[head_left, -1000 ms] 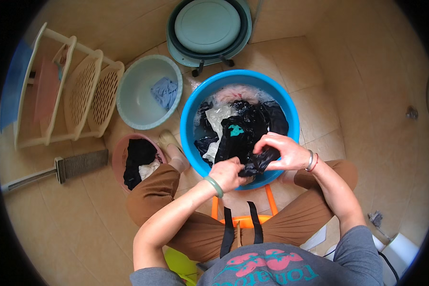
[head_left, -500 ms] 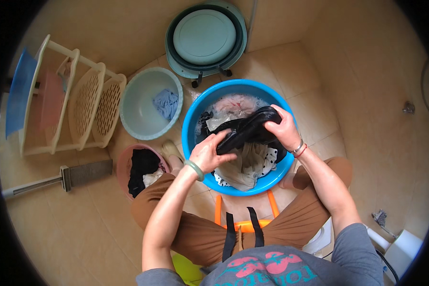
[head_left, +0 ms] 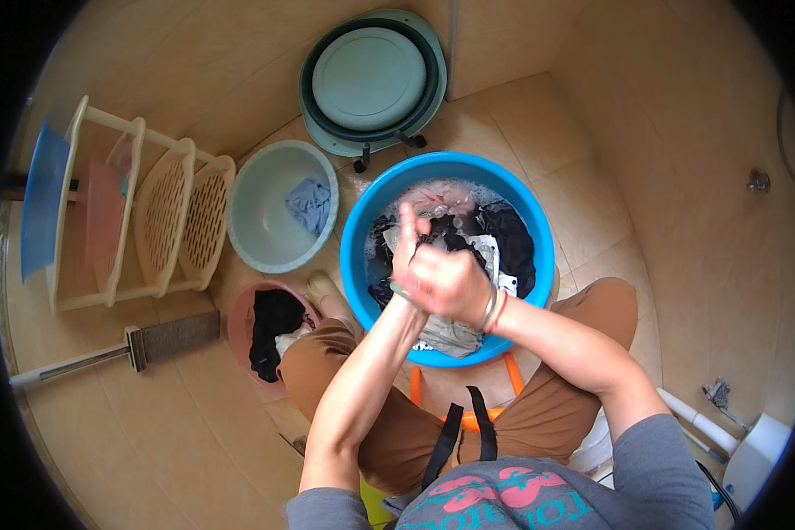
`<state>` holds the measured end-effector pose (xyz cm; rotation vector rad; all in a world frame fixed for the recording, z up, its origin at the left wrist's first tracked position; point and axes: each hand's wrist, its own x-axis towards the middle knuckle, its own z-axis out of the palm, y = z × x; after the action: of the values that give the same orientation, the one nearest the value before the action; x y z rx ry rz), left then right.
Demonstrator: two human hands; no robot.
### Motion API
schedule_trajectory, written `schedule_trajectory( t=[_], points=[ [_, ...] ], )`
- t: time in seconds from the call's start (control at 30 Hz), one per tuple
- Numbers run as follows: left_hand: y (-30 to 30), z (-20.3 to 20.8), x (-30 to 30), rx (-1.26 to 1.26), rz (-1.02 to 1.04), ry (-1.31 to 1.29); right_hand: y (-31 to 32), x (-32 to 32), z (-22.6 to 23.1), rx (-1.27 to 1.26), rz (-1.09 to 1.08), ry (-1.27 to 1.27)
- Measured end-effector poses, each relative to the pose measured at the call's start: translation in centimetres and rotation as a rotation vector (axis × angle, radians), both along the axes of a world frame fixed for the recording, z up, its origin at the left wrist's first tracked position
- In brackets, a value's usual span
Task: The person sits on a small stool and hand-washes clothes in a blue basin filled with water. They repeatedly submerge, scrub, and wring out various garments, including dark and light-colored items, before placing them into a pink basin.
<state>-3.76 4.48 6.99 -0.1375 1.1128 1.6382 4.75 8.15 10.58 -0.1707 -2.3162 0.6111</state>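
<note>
Over a large blue basin [head_left: 351, 212], my two hands meet. My left hand [head_left: 406, 240] points away from me with its fingers stretched, holding no garment. Closed over its lower part near the wrist is my right hand [head_left: 458, 281], whose fingertips are partly hidden and slightly blurred. A pale green bangle [head_left: 406, 294] on my left wrist shows beside the right hand. Below them, wet laundry soaks in sudsy water: a black garment [head_left: 506, 238], a pinkish cloth [head_left: 442, 193] and a light grey-beige cloth [head_left: 455, 337].
Left of the blue basin stands a pale green basin [head_left: 247, 243] with a blue cloth [head_left: 309, 206]. A pink basin [head_left: 240, 331] holds black and white clothes. A folded green tub [head_left: 369, 78] leans at the back; a cream rack [head_left: 163, 208] and a flat mop [head_left: 172, 343] are further left.
The black garment both hands held has been let go into the blue basin. My right hand has moved left onto my left hand, whose fingers now point away from me.
</note>
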Motion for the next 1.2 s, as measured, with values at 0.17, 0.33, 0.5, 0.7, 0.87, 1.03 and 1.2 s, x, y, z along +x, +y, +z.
schedule_trajectory(
  t=[0.17,0.33,0.5,0.7,0.87,1.03,1.2],
  points=[
    [0.9,-2.7,2.7,-0.225,-0.005,0.193,5.2,0.4,-7.4,-0.638,-0.451,-0.209],
    [-0.3,-7.7,-1.0,0.058,0.019,-0.176,0.6,-0.1,-5.0,-0.157,-0.119,-0.058],
    [0.1,-7.1,1.1,-0.188,0.053,0.005,2.6,0.0,-6.8,-0.410,-0.300,-0.128],
    [0.4,-4.2,2.4,-0.243,0.049,0.065,2.9,0.7,-7.0,-0.385,-0.360,-0.199],
    [0.8,-4.2,-1.3,-0.245,-0.013,0.064,-1.0,0.3,-4.1,-0.334,-0.206,-0.146],
    [0.4,-5.0,2.7,-0.328,0.036,0.046,4.7,0.8,-8.7,-0.404,-0.475,-0.301],
    [0.0,-6.9,-1.1,-0.265,-0.113,0.336,-0.4,0.2,-5.6,-0.324,-0.169,-0.044]
  ],
)
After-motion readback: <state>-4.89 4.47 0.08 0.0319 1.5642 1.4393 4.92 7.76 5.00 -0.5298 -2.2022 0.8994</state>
